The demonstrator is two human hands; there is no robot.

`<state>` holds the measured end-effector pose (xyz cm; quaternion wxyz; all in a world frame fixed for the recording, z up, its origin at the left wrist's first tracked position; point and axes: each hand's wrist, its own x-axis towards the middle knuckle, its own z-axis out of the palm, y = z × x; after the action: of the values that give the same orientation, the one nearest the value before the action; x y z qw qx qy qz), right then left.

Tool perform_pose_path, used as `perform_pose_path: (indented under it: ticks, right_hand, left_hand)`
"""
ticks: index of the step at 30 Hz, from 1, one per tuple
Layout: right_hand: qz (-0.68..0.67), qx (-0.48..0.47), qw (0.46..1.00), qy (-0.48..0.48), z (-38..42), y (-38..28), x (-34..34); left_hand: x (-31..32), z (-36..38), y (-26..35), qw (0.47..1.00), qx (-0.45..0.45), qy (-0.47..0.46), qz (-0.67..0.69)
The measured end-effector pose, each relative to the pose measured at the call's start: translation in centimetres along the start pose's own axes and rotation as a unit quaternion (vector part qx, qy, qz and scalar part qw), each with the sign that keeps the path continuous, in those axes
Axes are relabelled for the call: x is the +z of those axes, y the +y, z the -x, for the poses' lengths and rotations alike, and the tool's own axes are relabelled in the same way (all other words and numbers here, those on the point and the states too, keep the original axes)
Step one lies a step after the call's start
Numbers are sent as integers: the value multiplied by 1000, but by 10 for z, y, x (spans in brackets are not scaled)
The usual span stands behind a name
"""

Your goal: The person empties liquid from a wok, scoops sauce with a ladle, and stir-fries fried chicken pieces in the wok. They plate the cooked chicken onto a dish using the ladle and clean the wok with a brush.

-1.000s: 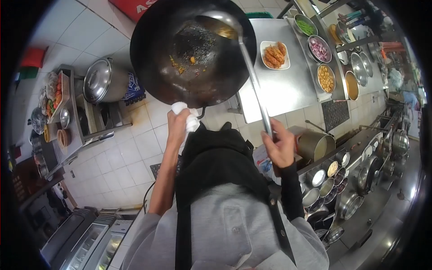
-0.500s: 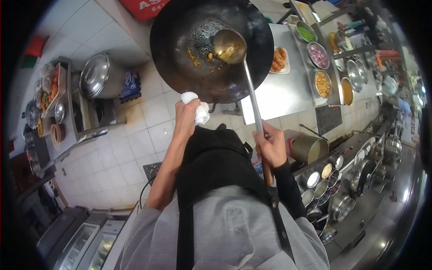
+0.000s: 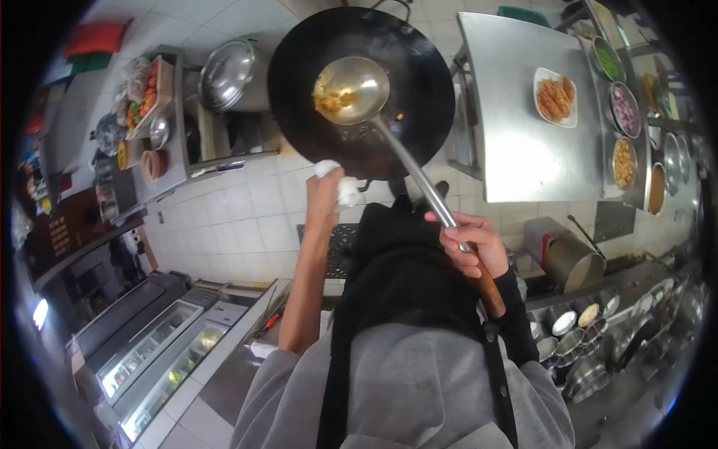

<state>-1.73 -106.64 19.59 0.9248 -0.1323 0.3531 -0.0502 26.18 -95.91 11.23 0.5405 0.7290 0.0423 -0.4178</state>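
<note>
A large dark wok (image 3: 419, 82) is in front of me, tilted, with bits of browned food on its inner wall. My left hand (image 3: 326, 196) is closed around a white cloth (image 3: 347, 191) at the wok's near rim; the cloth hides the grip on the wok. In my right hand (image 3: 476, 244) is a long-handled ladle (image 3: 407, 161), its fingers wrapped round the handle near the wooden end. The ladle's bowl (image 3: 362, 86) lies over the wok's inside and holds yellowish-brown food bits, perhaps with some liquid.
At the right stands a steel table (image 3: 516, 142) with a white plate of browned food (image 3: 555, 97). Bowls of green pieces (image 3: 608, 60), chopped purple onion (image 3: 625, 110) and yellow cubes (image 3: 624, 163) line its far side. A lidded pot (image 3: 227, 75) stands left; seasoning containers (image 3: 565, 322) sit lower right.
My view has turned, and the steel table now shows farther right. The ladle bowl has moved left within the wok and now holds more food bits. Both hands keep their holds.
</note>
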Motion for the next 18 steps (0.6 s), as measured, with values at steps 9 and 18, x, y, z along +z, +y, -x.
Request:
perform_pose_path:
  ticks: [9, 18]
  right_hand:
    - [497, -149, 813, 263, -14, -15, 8]
    - [-93, 62, 994, 8, -13, -3, 15]
  left_hand:
    - [33, -3, -23, 996, 73, -11, 52]
    - [49, -29, -16, 996, 83, 4, -14]
